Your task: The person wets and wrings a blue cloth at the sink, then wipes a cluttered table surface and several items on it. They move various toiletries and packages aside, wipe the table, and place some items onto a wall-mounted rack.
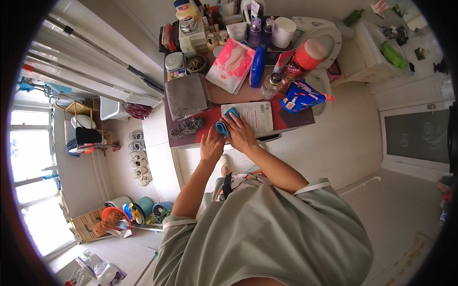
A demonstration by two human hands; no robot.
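Note:
A folded blue cloth [223, 128] lies near the front edge of a small table [189, 138], partly over a white printed packet [264, 119]. My right hand [242, 135] rests on the cloth with its fingers stretched over it, pressing it against the packet. Just left of it, my left hand [212, 144] is at the table's edge, its fingertips close to the cloth's rolled end; whether they grip it is unclear. A grey fuzzy piece [187, 127] and a flat grey square item in clear wrap [186, 95] lie to the left.
Behind the hands are a pink packet [232, 64], a blue bottle [258, 66], a clear bottle [271, 85], a red spray can [308, 57] and a blue wipes pack [302, 97]. A toilet [322, 43] stands beyond; shoes [138, 156] line the floor at left.

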